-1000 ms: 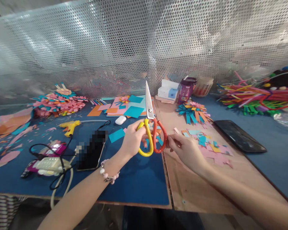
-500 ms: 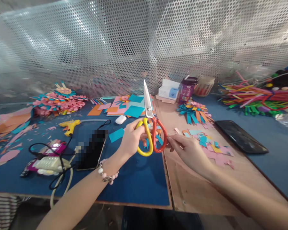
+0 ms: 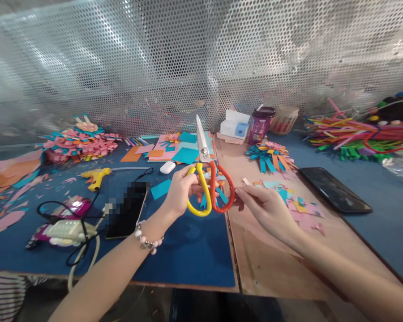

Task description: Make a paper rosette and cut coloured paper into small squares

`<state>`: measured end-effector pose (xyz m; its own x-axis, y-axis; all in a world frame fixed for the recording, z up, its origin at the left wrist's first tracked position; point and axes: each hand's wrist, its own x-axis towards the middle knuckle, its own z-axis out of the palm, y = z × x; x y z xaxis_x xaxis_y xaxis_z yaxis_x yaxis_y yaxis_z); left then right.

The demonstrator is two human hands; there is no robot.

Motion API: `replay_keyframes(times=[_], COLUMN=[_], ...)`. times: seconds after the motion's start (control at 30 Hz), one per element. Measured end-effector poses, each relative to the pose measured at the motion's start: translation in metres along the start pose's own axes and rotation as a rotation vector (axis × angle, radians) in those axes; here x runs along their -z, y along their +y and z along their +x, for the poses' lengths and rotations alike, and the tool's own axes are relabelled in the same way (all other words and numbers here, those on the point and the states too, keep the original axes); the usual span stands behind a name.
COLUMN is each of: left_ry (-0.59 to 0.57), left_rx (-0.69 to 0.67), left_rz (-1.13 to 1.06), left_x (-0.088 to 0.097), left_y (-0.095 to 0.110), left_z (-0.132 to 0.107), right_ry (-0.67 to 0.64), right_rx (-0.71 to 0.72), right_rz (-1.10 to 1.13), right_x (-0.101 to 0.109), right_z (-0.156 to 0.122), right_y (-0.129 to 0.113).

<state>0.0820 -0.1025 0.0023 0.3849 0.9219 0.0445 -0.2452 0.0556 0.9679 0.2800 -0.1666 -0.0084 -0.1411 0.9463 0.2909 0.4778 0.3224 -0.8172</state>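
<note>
The left hand [image 3: 179, 194] is closed around the yellow handle loop of the scissors [image 3: 203, 154], with the fingers curled about the loop. The scissors are held upright above the counter [image 3: 188, 255], in front of the person, with the blades shut together and pointing up and away. No paper is seen between the blades. The right hand [image 3: 265, 208] is extended with the fingers nearly straight, and its fingertips [image 3: 239, 193] are placed against the outer edge of the red handle loop. Whether that loop is pinched or only touched cannot be determined. A beaded bracelet [image 3: 146, 239] is worn on the left wrist.

A teal paper square [image 3: 161, 188] lies on the blue mat near the left hand. Cut paper scraps [image 3: 298, 208] are scattered on the brown board [image 3: 265, 264] just beyond the right hand, and a smartphone [image 3: 334, 190] lies beside them. A paper flower [image 3: 270, 156] is placed behind the scraps. A stack of coloured paper sheets [image 3: 184, 152] lies behind the scissors. A glue gun [image 3: 96, 175] lies to the left, and a cluster of paper flowers [image 3: 79, 143] is gathered at the rear left.

The work is judged to be well under way:
- Done: several flowers are assembled and many pieces are cut.
- Left: whole sheets and loose pieces remain unused.
- No cut is being made at this moment.
</note>
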Motion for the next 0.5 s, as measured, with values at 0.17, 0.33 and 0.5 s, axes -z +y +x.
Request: replay_keyframes(times=[0.17, 0.33, 0.5], left_ry=[-0.001, -0.011, -0.010], left_rx=[0.025, 0.044, 0.013], left_rz=[-0.013, -0.008, 0.031], left_x=[0.0032, 0.0044, 0.0020], left_y=[-0.0008, -0.0016, -0.0004], left_z=[0.0028, 0.0039, 0.0013], right_ry=[-0.026, -0.047, -0.030], right_rx=[0.036, 0.030, 0.010], right_rz=[-0.042, -0.033, -0.030], right_x=[0.0032, 0.0035, -0.0007], right_z=[0.0003, 0.0006, 0.0002], right_y=[0.0020, 0.0020, 0.0025])
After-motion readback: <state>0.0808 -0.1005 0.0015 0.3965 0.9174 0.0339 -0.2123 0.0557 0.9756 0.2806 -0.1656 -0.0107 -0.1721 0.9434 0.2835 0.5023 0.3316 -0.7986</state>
